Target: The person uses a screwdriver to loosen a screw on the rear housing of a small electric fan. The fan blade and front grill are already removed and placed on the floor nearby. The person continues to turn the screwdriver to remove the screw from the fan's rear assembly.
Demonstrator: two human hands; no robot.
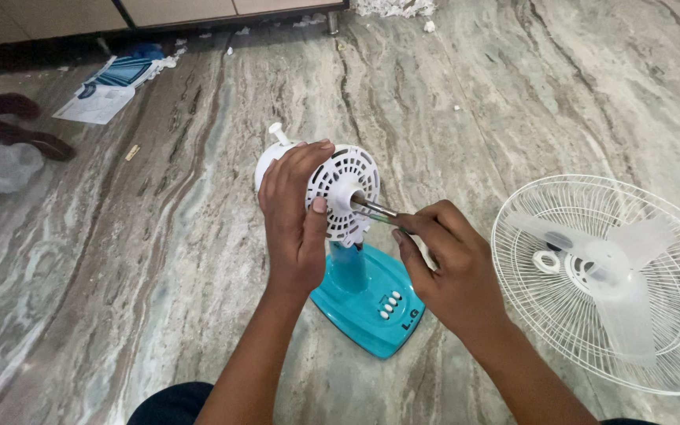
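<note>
Left hand (297,220) clasps the white motor housing (340,193); right hand (450,264) pinches a screwdriver (375,209) at its hub.

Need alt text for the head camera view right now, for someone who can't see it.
A person's left hand grips the white motor housing of a small fan on a teal base, while the right hand holds a thin metal tool to the housing's centre. The detached white fan guard with blades lies to the right on the marble floor.
</note>
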